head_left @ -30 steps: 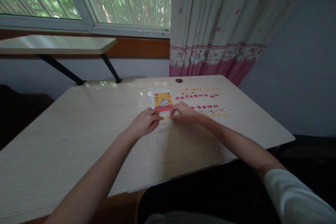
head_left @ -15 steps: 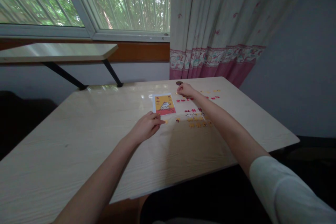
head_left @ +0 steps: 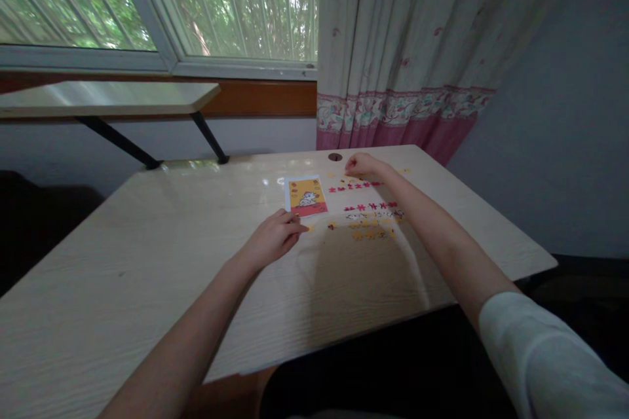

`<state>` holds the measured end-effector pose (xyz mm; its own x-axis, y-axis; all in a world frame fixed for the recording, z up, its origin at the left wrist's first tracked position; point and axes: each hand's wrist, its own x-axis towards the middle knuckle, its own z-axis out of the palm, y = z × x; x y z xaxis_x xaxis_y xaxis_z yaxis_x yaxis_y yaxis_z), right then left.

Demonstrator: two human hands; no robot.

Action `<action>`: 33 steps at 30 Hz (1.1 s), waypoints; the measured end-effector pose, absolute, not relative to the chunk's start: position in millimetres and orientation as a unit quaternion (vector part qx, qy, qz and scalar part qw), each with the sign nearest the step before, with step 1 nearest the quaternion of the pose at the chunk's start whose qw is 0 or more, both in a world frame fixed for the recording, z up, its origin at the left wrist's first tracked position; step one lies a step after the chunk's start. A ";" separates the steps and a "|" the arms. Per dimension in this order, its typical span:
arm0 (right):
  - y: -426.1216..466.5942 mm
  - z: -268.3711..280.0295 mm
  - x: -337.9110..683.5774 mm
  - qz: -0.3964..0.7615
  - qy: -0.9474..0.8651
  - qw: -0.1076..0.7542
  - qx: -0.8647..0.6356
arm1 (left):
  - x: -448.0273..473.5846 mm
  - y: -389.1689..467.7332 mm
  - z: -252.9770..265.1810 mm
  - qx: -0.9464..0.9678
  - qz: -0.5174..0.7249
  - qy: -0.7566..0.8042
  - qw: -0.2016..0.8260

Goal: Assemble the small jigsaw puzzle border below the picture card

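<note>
My left hand point(head_left: 276, 237) rests on the table, its fingers drawn together and a fingertip against a small yellow puzzle piece point(head_left: 310, 229). Just beyond it lies a picture sheet point(head_left: 307, 195) showing a white animal on yellow and red. My right hand point(head_left: 364, 165) reaches to the far side, thumb and fingertips pinched on a yellow puzzle piece point(head_left: 346, 175). Red puzzle pieces point(head_left: 361, 207) lie in rows under my right forearm, with white pieces point(head_left: 361, 216) and yellow pieces point(head_left: 371, 235) in rows nearer me. One dark-marked piece point(head_left: 332, 226) sits apart, right of my left hand.
A round cable hole point(head_left: 335, 157) is near the table's point(head_left: 171, 262) back edge. At the back left, a raised shelf point(head_left: 113, 97) stands on black legs. A curtain point(head_left: 393, 46) hangs behind the table beside the window.
My right hand has moved right along the far row, and a yellow piece now shows where its fingertips were. My left hand has stayed in place.
</note>
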<state>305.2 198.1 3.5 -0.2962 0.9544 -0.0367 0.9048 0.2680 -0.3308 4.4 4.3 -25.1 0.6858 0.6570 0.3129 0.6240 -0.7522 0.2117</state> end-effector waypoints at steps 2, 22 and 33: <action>197.5 -1.4 300.2 0.141 -0.795 0.074 -0.585 | 4.2 3.9 -24.7 0.918 0.186 0.348 0.042; 174.2 2.2 292.4 0.185 -0.805 0.134 -0.548 | 6.8 2.3 -22.3 0.918 0.174 0.354 0.047; 71.2 -3.8 278.4 0.521 -0.691 0.312 -0.391 | -16.6 17.8 -20.4 0.898 0.212 0.381 0.058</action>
<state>278.4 71.2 -3.8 -0.4999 0.8658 0.0234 0.2154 0.1504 -0.9649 -16.6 17.8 -20.4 0.6195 0.7092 0.3364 0.6603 -0.7026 0.2651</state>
